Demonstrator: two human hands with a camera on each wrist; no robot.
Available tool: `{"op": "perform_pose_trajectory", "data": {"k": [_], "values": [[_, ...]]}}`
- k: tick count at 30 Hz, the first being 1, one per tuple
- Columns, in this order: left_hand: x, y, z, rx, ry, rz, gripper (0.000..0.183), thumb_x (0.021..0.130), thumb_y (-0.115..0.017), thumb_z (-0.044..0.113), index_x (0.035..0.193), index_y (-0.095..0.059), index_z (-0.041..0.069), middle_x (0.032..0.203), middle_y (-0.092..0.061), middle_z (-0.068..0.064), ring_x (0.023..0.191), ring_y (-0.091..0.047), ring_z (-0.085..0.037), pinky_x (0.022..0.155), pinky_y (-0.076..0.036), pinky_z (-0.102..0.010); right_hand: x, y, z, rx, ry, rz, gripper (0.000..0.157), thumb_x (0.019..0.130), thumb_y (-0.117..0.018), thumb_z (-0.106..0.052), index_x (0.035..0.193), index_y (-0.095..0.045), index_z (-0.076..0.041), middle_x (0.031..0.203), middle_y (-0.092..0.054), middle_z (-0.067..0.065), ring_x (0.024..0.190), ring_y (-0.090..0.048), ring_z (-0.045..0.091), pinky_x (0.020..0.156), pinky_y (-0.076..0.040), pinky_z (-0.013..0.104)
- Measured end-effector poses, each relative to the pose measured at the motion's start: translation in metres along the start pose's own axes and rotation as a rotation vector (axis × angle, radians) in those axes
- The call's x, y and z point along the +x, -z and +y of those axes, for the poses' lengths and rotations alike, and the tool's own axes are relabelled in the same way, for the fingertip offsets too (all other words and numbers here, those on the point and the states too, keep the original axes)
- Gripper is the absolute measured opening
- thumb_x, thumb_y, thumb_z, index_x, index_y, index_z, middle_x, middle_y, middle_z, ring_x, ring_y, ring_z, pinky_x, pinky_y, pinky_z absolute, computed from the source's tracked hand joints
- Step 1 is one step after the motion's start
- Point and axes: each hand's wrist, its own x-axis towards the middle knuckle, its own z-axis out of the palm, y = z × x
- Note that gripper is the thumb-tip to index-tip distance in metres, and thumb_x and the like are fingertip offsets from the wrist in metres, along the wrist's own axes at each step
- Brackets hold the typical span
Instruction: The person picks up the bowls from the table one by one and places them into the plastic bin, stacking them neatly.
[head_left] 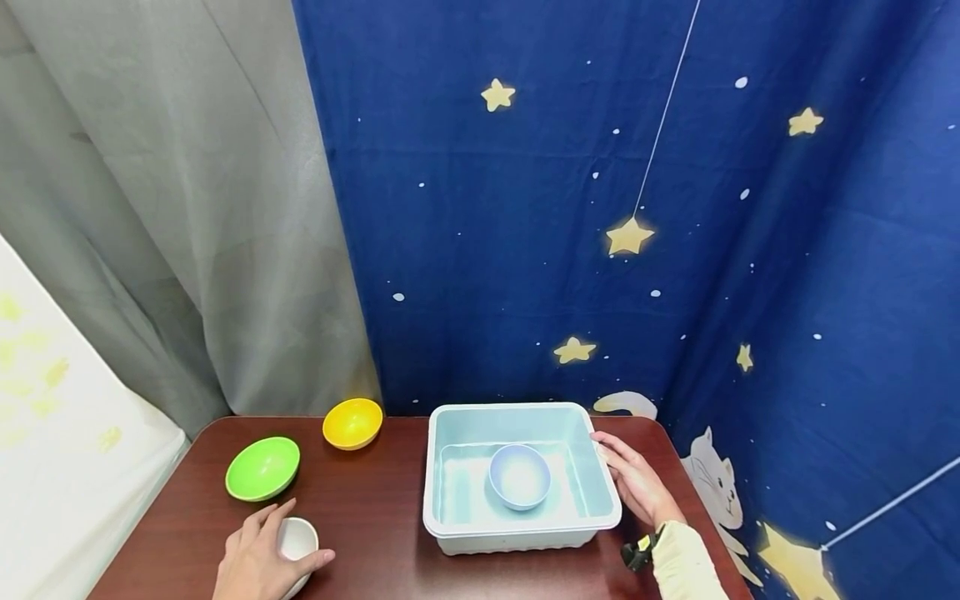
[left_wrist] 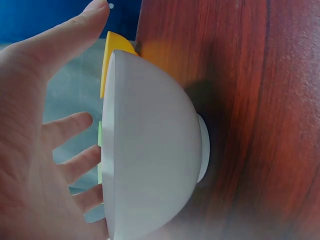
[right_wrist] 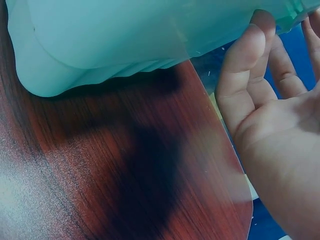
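Note:
My left hand [head_left: 258, 554] is spread over a white bowl [head_left: 298, 540] at the front left of the table. In the left wrist view, the thumb stands away from the bowl's rim and the fingers reach along its far side. The bowl sits upright on its foot. With my right hand [head_left: 633, 479] I hold the right rim of a pale blue plastic bin [head_left: 525, 530], fingertips over the edge. In the right wrist view the thumb [right_wrist: 242, 60] lies against the bin's outer side. A light blue bowl [head_left: 520, 477] stands inside the bin.
A green bowl [head_left: 262, 469] stands just behind my left hand, and a yellow bowl [head_left: 353, 423] sits near the back edge of the dark wooden table [head_left: 367, 517]. Behind the table hang a grey curtain [head_left: 285, 250] and a blue starry curtain [head_left: 525, 250].

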Motion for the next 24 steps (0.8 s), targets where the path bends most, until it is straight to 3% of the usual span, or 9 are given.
{"op": "perform_pose_trajectory", "data": {"k": [5,15,24], "values": [[-0.004,-0.001,-0.001,-0.025,0.022,0.011,0.128,0.057,-0.074,0.088,0.153,-0.04,0.011,0.151,-0.034,-0.026,0.125,-0.031,-0.056,0.098,-0.036,-0.075,-0.001,0.0,-0.001,-0.007,0.001,0.012,0.051,0.106,-0.056,-0.027,0.15,-0.043,-0.005,0.137,-0.061,0.001,0.116,-0.065,0.017,0.095,-0.055,0.03],[-0.006,-0.01,-0.008,-0.036,-0.027,0.074,0.125,0.052,-0.079,0.086,0.15,-0.045,0.014,0.152,-0.039,-0.02,0.126,-0.035,-0.055,0.091,-0.04,-0.071,0.001,-0.001,-0.002,-0.022,0.006,0.016,0.05,0.105,-0.056,-0.028,0.148,-0.044,-0.006,0.134,-0.062,-0.002,0.112,-0.065,0.015,0.094,-0.055,0.028],[-0.007,-0.012,-0.007,-0.028,0.018,0.062,0.121,0.056,-0.079,0.083,0.149,-0.047,0.011,0.149,-0.039,-0.022,0.125,-0.032,-0.055,0.091,-0.039,-0.071,-0.001,-0.002,0.0,-0.035,0.037,-0.015,0.048,0.106,-0.054,-0.026,0.148,-0.045,-0.004,0.132,-0.064,-0.004,0.111,-0.066,0.012,0.092,-0.055,0.027]]}}
